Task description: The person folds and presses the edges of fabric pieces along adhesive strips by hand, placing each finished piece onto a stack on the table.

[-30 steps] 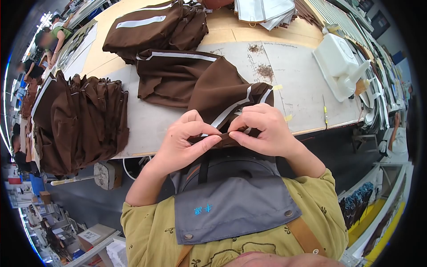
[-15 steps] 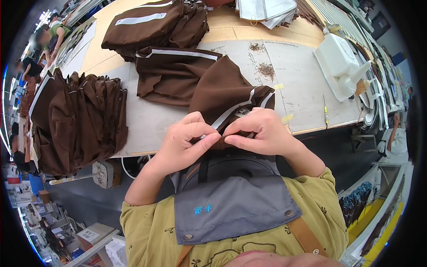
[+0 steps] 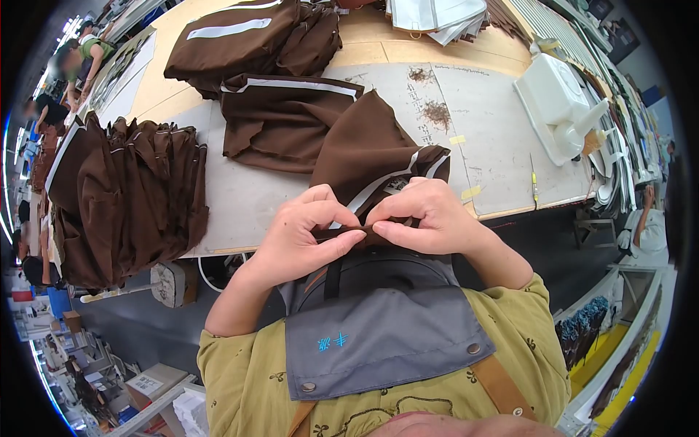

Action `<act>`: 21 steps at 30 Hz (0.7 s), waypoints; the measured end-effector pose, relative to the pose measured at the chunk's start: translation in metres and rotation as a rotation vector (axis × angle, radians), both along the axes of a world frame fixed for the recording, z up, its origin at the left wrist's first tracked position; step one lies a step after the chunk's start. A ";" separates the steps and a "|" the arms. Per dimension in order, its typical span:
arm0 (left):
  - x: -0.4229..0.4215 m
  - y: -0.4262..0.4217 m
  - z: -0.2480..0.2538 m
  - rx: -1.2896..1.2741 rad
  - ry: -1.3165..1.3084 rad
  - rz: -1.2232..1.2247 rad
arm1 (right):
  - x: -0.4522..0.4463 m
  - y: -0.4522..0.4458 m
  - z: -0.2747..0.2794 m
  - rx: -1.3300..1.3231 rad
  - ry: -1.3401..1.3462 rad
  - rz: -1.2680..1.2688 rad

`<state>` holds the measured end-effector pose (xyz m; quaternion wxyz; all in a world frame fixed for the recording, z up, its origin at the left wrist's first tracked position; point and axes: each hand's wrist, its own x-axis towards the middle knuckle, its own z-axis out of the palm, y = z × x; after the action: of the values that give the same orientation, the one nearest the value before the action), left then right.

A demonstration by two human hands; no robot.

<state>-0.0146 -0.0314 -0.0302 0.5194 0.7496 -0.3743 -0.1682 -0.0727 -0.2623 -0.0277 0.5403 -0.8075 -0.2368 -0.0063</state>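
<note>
A piece of brown fabric (image 3: 360,138) with white strips along its edge drapes over the front of the worktable. My left hand (image 3: 302,237) pinches its near edge between thumb and forefinger. Close beside it, my right hand (image 3: 422,218) pinches the same edge, the fingertips of both hands almost meeting. A small printed label (image 3: 397,183) shows on the fabric just beyond my right hand. Behind, another brown piece (image 3: 280,124) with a white strip lies flat and partly under the held one. What lies right between the fingertips is too small to make out.
Stacks of brown fabric pieces stand at the left (image 3: 131,197) and at the back (image 3: 240,40). On the right are a white plastic container (image 3: 557,109) and a thin yellow-handled tool (image 3: 534,186). White sheets (image 3: 437,18) lie at the far edge. People work at the far left.
My left thumb and finger have shifted slightly right along the fabric edge, and a folded brown strip now shows between the hands. The pieces behind look nearly unchanged.
</note>
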 end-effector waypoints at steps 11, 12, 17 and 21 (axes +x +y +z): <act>0.001 0.000 0.000 0.013 0.091 -0.042 | -0.010 0.016 0.005 -0.148 0.050 -0.100; 0.001 0.001 0.000 0.015 0.111 -0.055 | -0.009 0.015 0.005 -0.148 0.051 -0.096; 0.004 0.003 -0.018 -0.074 0.195 -0.095 | -0.008 0.010 -0.008 0.158 0.285 -0.078; 0.003 0.004 -0.010 -0.063 0.333 -0.095 | -0.008 0.006 -0.011 0.245 0.388 -0.054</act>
<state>-0.0115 -0.0276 -0.0397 0.5888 0.6763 -0.3230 -0.3026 -0.0808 -0.2558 -0.0389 0.6693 -0.7280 -0.1040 0.1059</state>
